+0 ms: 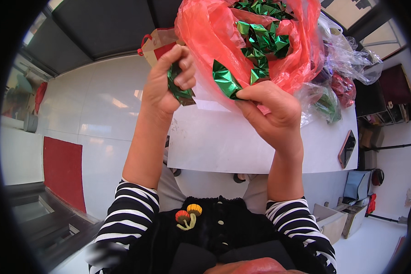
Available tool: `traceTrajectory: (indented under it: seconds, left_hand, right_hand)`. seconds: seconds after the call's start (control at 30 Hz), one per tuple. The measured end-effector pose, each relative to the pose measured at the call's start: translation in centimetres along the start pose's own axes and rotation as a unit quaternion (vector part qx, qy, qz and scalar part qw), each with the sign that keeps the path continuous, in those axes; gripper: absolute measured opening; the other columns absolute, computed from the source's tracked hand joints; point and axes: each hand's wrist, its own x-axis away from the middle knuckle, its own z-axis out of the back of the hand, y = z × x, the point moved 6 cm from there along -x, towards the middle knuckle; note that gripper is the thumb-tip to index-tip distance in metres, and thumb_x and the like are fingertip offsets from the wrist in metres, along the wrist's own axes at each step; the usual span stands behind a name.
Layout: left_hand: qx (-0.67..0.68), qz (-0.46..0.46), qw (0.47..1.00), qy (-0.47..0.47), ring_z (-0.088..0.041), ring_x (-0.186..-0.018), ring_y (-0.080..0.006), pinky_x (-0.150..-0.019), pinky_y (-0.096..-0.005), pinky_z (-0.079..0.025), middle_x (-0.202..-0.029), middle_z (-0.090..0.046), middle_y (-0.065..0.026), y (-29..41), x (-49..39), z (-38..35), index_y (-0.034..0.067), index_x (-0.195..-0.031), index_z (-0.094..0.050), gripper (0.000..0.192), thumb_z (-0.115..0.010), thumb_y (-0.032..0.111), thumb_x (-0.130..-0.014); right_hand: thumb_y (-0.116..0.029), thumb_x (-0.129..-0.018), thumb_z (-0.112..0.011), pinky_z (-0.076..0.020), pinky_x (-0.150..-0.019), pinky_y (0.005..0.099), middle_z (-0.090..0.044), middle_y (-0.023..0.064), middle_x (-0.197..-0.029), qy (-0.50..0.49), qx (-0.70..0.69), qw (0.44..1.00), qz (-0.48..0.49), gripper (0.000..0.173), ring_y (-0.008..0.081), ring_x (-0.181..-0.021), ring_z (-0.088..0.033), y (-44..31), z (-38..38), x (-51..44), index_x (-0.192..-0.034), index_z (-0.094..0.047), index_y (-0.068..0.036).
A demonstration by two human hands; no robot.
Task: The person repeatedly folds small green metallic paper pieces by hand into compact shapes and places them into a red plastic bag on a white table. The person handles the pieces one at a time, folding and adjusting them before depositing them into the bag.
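Note:
My right hand (pixel 274 111) pinches the lower end of a creased green metallic foil piece (pixel 225 80) between thumb and fingertips. That piece is held up in front of a translucent red plastic bag (pixel 210 41). Inside the bag's open mouth lies a heap of folded green foil (pixel 260 37), some of it trailing down towards the right hand. To the left, my left hand (pixel 173 80) is curled around more green foil (pixel 178 89), whose end sticks out below the fingers. Both hands are raised over the far left part of a white table (pixel 222 144).
A phone (pixel 347 149) lies near the table's right edge. Clear plastic bags (pixel 346 51) with coloured foil crowd the back right. Behind my left hand stands a beige and red bag (pixel 161 41). On the floor at left is a red mat (pixel 64 171).

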Motion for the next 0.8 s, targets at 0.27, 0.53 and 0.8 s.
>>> traceTrajectory:
  seconds: [0.27,0.53,0.8]
  left_hand:
    - [0.086,0.021,0.993,0.079,-0.042,-0.053,-0.0105,-0.048,-0.0252,-0.036,-0.076,-0.051,-0.0027,-0.5,-0.2,1.5,0.004,-0.092,-0.056,0.008,-0.055,0.012,-0.09]
    - [0.198,0.067,0.967,0.143,-0.057,-0.071,-0.0144,-0.064,-0.03,-0.052,-0.085,-0.056,-0.0028,-2.7,0.0,0.8,0.003,-0.099,-0.057,0.012,-0.05,0.007,-0.09]
    - [0.206,0.076,0.968,0.125,-0.068,-0.089,-0.0279,-0.082,-0.044,-0.057,-0.094,-0.066,-0.0119,-4.2,0.4,0.1,-0.002,-0.1,-0.059,0.016,-0.051,0.008,-0.09]
  right_hand:
    - [0.01,-0.072,-0.07,-0.049,-0.062,0.0263,-0.065,0.008,-0.08,-0.167,0.045,0.984,-0.029,0.017,0.0157,-0.07,-0.062,-0.5,-1.2,0.6,-0.085,-0.068,0.0]
    - [-0.003,-0.08,-0.076,-0.052,-0.077,0.0278,-0.067,0.0063,-0.096,0.272,-0.104,0.952,-0.094,0.028,0.0148,-0.087,-0.063,3.8,1.6,-0.6,-0.104,-0.064,0.001]
    - [-0.004,-0.077,-0.077,-0.0518,-0.072,0.024,-0.068,0.0041,-0.086,-0.024,-0.143,0.971,-0.189,0.021,0.0103,-0.08,-0.064,3.7,-4.0,0.4,-0.096,-0.067,0.002]
